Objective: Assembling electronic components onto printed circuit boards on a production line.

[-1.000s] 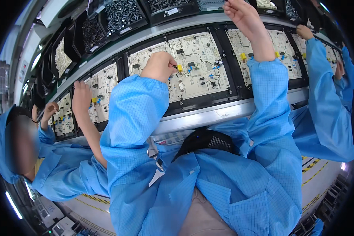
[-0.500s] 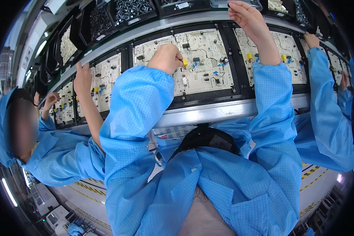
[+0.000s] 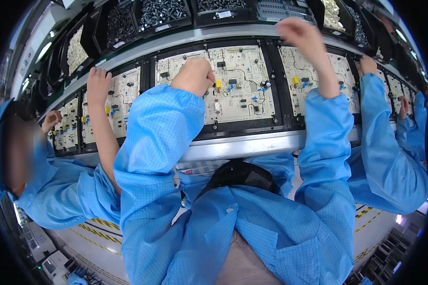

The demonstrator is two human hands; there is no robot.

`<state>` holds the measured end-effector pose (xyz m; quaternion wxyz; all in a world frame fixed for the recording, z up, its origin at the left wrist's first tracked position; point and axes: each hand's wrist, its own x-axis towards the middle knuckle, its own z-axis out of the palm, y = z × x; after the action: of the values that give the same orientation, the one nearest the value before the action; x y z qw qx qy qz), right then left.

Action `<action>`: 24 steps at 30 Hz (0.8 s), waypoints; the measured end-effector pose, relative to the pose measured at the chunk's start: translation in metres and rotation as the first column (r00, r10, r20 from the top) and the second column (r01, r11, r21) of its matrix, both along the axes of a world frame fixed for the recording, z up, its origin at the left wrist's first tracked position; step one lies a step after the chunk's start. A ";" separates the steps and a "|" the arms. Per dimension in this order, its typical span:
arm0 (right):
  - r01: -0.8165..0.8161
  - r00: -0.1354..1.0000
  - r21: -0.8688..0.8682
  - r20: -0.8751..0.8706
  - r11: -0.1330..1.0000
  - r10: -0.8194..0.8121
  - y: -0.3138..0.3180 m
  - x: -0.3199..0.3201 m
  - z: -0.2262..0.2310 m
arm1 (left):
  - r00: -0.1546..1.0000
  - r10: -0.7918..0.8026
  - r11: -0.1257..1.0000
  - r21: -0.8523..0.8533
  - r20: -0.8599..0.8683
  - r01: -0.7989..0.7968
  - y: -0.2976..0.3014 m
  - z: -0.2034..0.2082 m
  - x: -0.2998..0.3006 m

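My left hand (image 3: 192,76) is closed with bent fingers over the left part of a pale circuit board (image 3: 242,107). Its fingertips are beside a yellow block-shaped component (image 3: 218,84); anything they hold is hidden. Small black and blue components stand on that board. My right hand (image 3: 303,40) hangs over the far edge of the neighbouring circuit board (image 3: 290,90), just short of the parts bins. Motion smears its fingers, so what they hold cannot be made out. Both my forearms are in blue checked sleeves.
Along the far side stand black bins with dark parts (image 3: 162,13) and pale parts (image 3: 78,53), plus a grey compartment tray (image 3: 283,10). A metal rail (image 3: 252,146) runs along the near edge. Co-workers' hands (image 3: 99,88) (image 3: 367,65) are over boards on both sides.
My right hand has come back from the bins toward the board; a small dark piece showed at its fingertips before. My left hand stays closed over the same board. The view has shifted slightly.
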<state>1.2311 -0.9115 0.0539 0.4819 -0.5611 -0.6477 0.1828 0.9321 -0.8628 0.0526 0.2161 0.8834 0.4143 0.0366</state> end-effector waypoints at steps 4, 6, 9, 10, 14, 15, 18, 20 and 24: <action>-0.134 0.921 -0.147 0.348 0.980 0.178 0.009 -0.054 -0.015 | 0.999 0.018 0.997 -0.073 0.041 -0.015 0.005 -0.008 -0.005; -0.164 0.891 -0.151 0.401 0.975 0.212 0.014 -0.054 -0.025 | 0.998 -0.025 0.999 -0.034 0.051 0.027 0.005 -0.007 -0.004; -0.169 0.846 -0.150 0.485 0.974 0.221 0.016 -0.053 -0.035 | 0.996 -0.067 0.997 -0.028 0.059 0.069 0.005 -0.003 -0.005; -0.169 0.843 -0.155 0.489 0.973 0.224 0.017 -0.052 -0.035 | 0.996 -0.069 0.996 -0.048 0.052 0.071 0.006 -0.001 -0.004; -0.141 0.886 -0.233 0.405 0.962 0.227 0.016 -0.056 -0.029 | 0.996 -0.069 0.992 -0.102 0.061 0.075 0.010 -0.003 -0.007; -0.117 0.903 -0.256 0.374 0.960 0.210 0.016 -0.057 -0.028 | 0.996 -0.069 0.993 -0.091 0.057 0.074 0.008 0.000 -0.007; -0.103 0.897 -0.284 0.388 0.953 0.213 0.015 -0.058 -0.026 | 0.992 -0.052 0.985 -0.156 0.111 0.069 0.013 -0.004 -0.011; -0.107 0.885 -0.234 0.421 0.966 0.200 0.014 -0.057 -0.032 | 0.989 -0.049 0.980 -0.184 0.142 0.075 0.015 -0.006 -0.016; -0.124 0.875 -0.159 0.448 0.979 0.183 0.013 -0.057 -0.037 | 0.956 -0.034 0.968 -0.228 0.292 0.104 0.022 0.002 -0.030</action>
<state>1.1745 -0.8986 0.0168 0.2621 -0.5643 -0.7732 0.1225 0.9021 -0.8407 0.0549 0.3801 0.8500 0.3490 0.1058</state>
